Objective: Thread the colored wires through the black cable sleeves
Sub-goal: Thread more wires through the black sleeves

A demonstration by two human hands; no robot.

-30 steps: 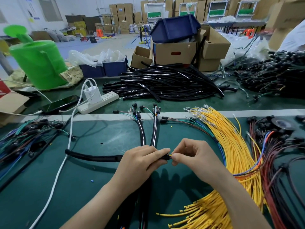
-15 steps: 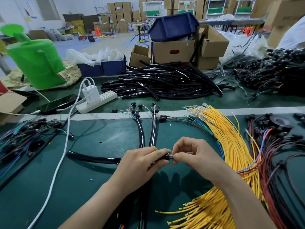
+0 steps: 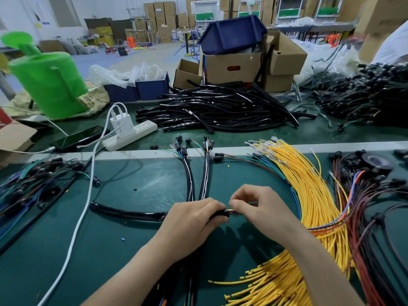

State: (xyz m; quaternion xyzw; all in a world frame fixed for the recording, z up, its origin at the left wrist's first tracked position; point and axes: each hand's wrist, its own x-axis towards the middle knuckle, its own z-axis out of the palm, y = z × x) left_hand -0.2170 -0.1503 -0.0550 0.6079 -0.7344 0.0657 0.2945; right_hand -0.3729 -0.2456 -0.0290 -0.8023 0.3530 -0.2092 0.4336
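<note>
At tabletop (image 3: pixel 132 250) centre, near edge: black sleeve (image 3: pixel 128 214) lies flat, running left from the left hand (image 3: pixel 194 219), which grips its open end. Colored wires (image 3: pixel 230 210) (yellow, blue, maybe red) bridge the short gap into that mouth. Right hand (image 3: pixel 260 206) pinches them just beside it, thumb and forefinger. Hands close together, almost touching, each clamped on its own part. How far the wires are in: cannot tell, hand covers it.

Handling, as a guess: sleeve is light, glossy and bendy, likely slick outside. Mouth may flatten if squeezed hard, so hold just behind the opening. Wires are thin and floppy and will buckle if pushed from far back. Pinch near the mouth, feed in short strokes, tips bunched together.

Just beyond the hands, two filled sleeves (image 3: pixel 189 180) point away, plugs fanned at the far ends. Right: big yellow wire bundle (image 3: pixel 309 191), then red and brown wires (image 3: pixel 364 217). Far side: heap of empty sleeves (image 3: pixel 216 111). Left: white cable (image 3: pixel 86 195), power strip (image 3: pixel 132 135), phone (image 3: pixel 77 138).
</note>
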